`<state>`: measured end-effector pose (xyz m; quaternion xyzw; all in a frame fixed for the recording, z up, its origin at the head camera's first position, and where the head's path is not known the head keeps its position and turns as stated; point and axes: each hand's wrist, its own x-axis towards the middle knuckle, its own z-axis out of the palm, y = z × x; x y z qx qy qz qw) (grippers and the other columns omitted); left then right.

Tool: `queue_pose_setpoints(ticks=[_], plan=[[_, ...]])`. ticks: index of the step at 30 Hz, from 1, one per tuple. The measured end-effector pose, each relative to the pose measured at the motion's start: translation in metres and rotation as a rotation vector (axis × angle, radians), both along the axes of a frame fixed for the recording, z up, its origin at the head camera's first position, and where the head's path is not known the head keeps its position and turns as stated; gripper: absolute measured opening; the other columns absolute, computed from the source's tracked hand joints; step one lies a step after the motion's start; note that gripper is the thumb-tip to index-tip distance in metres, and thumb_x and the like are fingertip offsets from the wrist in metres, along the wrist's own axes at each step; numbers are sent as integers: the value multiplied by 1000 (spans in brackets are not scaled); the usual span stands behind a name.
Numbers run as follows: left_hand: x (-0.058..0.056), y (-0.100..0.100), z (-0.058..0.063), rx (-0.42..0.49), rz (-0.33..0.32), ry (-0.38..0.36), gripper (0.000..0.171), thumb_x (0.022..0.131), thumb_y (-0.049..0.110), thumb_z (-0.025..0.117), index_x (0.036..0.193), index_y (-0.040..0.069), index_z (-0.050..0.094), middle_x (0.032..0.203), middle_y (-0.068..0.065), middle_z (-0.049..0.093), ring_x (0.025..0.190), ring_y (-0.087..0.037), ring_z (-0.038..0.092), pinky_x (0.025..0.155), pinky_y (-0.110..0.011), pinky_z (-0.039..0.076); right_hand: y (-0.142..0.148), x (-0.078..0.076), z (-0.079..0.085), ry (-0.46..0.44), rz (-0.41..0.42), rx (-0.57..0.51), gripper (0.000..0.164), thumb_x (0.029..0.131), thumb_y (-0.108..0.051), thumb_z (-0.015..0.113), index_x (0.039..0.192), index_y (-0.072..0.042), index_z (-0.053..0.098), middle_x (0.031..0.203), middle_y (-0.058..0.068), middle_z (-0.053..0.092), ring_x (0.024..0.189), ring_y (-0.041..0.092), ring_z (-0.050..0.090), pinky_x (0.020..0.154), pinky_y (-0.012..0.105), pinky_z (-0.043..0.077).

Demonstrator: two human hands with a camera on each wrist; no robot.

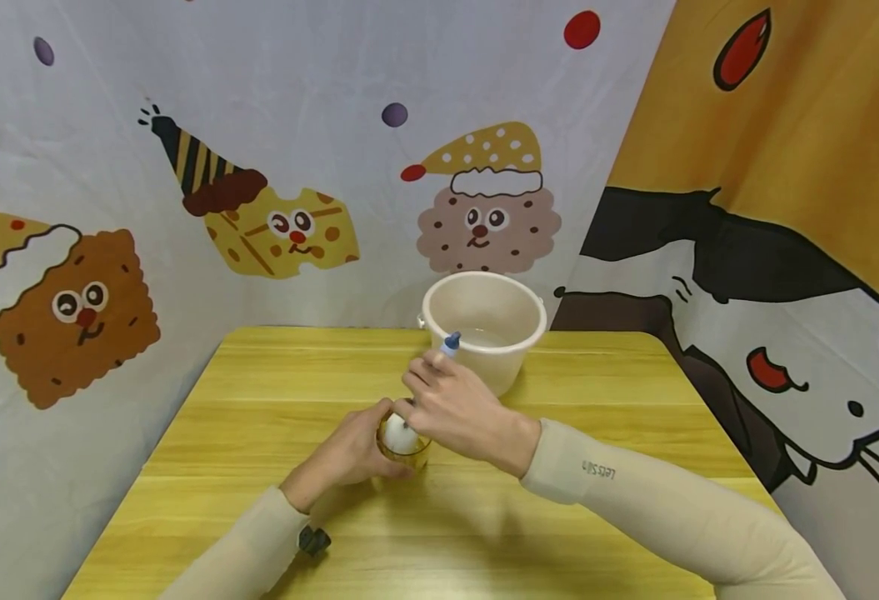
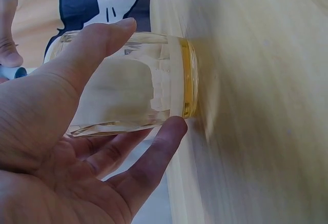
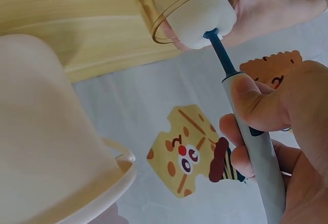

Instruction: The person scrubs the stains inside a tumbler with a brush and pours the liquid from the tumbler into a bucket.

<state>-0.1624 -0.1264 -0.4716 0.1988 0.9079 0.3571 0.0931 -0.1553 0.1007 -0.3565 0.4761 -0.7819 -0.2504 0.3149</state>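
Observation:
My left hand grips an amber-tinted clear glass, thumb on one side and fingers round the other. In the left wrist view its thick yellowish base is close to the tabletop. A cup brush is in my right hand, thumb and fingers curled round its pale grey handle. Its white sponge head sits inside the mouth of the glass, on a dark blue neck. In the head view the blue handle end points up and away, overlapping the bucket.
Just beyond my right hand, a white bucket stands near the far edge of the wood-grain table. A cartoon-printed cloth hangs behind the table. A small black object is at my left sleeve.

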Motion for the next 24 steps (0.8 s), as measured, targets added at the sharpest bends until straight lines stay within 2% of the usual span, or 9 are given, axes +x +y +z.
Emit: queue_pose_setpoints(ticks=[6, 17, 24], plan=[[0, 1, 0, -5, 11, -13, 85, 79, 37, 112, 145, 14, 63, 124, -6, 81, 102, -17, 72, 85, -39, 64, 1, -2, -1, 7, -7, -9, 19, 98, -33, 94, 115, -32, 87, 124, -1, 85, 125, 22, 75, 118, 40, 51], [1, 1, 1, -8, 3, 11, 83, 79, 37, 112, 143, 13, 64, 126, -6, 81, 105, -15, 74, 88, -39, 66, 3, 0, 0, 14, -38, 9, 11, 98, -36, 92, 108, -32, 87, 124, -2, 84, 128, 23, 71, 117, 39, 50], [1, 1, 0, -15, -4, 26, 77, 78, 37, 112, 135, 16, 65, 125, -3, 81, 99, -14, 69, 81, -31, 59, 6, 3, 6, -5, -54, 5, 12, 95, -34, 95, 105, -32, 89, 126, 1, 86, 126, 24, 73, 118, 40, 50]])
